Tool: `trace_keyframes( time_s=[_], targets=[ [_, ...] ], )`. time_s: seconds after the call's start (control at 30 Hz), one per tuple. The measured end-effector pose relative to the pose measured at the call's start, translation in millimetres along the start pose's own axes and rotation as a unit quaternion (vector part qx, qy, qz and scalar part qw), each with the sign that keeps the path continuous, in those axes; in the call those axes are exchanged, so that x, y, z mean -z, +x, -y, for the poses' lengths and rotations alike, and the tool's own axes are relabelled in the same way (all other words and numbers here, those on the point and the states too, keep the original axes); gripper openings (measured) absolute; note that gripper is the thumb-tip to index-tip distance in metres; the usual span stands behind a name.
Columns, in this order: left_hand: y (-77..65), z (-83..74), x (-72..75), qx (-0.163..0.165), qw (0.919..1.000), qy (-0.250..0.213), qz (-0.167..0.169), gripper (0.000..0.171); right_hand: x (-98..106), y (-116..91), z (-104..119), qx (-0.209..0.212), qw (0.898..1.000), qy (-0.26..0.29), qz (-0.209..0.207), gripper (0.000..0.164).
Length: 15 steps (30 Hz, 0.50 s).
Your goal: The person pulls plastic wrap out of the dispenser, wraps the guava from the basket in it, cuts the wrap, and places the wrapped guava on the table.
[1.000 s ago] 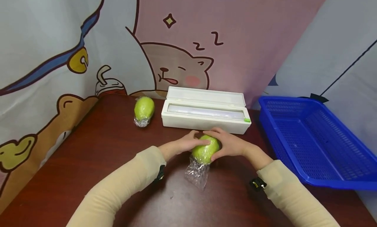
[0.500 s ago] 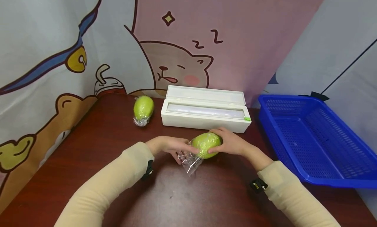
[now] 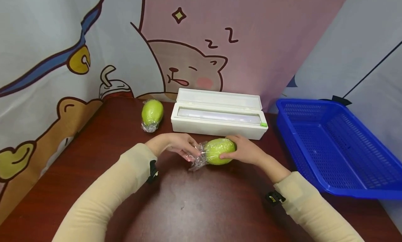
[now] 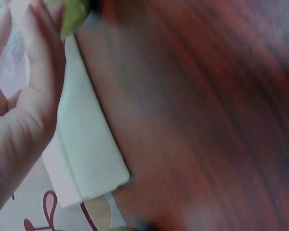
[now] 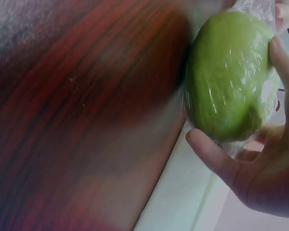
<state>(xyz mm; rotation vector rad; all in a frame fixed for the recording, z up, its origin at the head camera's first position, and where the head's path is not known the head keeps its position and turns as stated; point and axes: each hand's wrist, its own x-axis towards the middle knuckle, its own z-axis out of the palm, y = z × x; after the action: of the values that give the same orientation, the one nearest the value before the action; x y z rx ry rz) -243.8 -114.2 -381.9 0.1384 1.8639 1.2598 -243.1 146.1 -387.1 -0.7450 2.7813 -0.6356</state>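
A green mango [image 3: 219, 152] in clear plastic wrap lies on its side at the table's middle. My right hand [image 3: 246, 150] grips its right end, thumb on the near side; the right wrist view shows the fingers spread round the wrapped mango [image 5: 231, 77]. At the other end, my left hand [image 3: 180, 144] pinches the gathered loose plastic wrap [image 3: 198, 158]. In the left wrist view the left hand [image 4: 29, 96] is at the edge, its fingertips partly cut off. Another wrapped mango [image 3: 152, 112] rests farther back on the left.
Behind the hands stands a white cling film box [image 3: 216, 128], lid raised, with a film roll [image 3: 220, 115] inside and a green slider [image 3: 263, 124] at its right end. A blue plastic basket [image 3: 329, 191] sits at the right. A cartoon-printed cloth [image 3: 251, 60] hangs behind the dark red table [image 3: 188, 207].
My left hand has moved off the mango's body onto the loose wrap. The mango has turned so its wrap tail points left instead of toward me. My right hand keeps its hold.
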Motion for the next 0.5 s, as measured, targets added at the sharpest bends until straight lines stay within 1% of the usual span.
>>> trace_keyframes(
  time_s=[0.13, 0.2, 0.23, 0.3, 0.33, 0.4, 0.43, 0.47, 0.5],
  targets=[
    [-2.7, -1.9, 6.7, 0.000, 0.9992, 0.002, -0.039, 0.024, -1.5, 1.5, 0.9, -0.022, 1.000, 0.004, -0.010, 0.081],
    [-1.7, -3.3, 7.0, -0.010, 0.9975, 0.001, -0.070, 0.019, -2.2, 3.1, 1.6, -0.031, 0.999, 0.005, -0.013, 0.079],
    [-1.1, -4.2, 6.8, -0.020, 0.9960, 0.009, -0.087, 0.019, -2.7, 3.9, 2.0, -0.036, 0.999, 0.004, -0.015, 0.078],
    [-0.3, -5.7, 6.9, -0.042, 0.9899, 0.023, -0.134, 0.023, -3.7, 5.5, 3.0, -0.046, 0.999, 0.000, -0.019, 0.077],
    [-0.5, -6.0, 7.6, -0.058, 0.9851, 0.033, -0.158, 0.026, -4.1, 6.2, 3.5, -0.050, 0.999, -0.002, -0.021, 0.077],
    [-2.8, -5.7, 10.8, -0.080, 0.9746, 0.048, -0.204, 0.034, -4.8, 6.9, 4.4, -0.057, 0.998, -0.006, -0.024, 0.078],
    [-4.6, -4.4, 13.2, -0.090, 0.9706, 0.053, -0.217, 0.039, -5.0, 6.9, 5.1, -0.061, 0.998, -0.008, -0.024, 0.078],
    [-6.6, -2.1, 16.2, -0.100, 0.9687, 0.055, -0.220, 0.044, -5.5, 7.0, 5.5, -0.065, 0.998, -0.009, -0.024, 0.079],
    [-8.5, 1.2, 19.4, -0.111, 0.9684, 0.057, -0.216, 0.047, -5.8, 6.8, 5.8, -0.067, 0.997, -0.010, -0.025, 0.079]
  ],
)
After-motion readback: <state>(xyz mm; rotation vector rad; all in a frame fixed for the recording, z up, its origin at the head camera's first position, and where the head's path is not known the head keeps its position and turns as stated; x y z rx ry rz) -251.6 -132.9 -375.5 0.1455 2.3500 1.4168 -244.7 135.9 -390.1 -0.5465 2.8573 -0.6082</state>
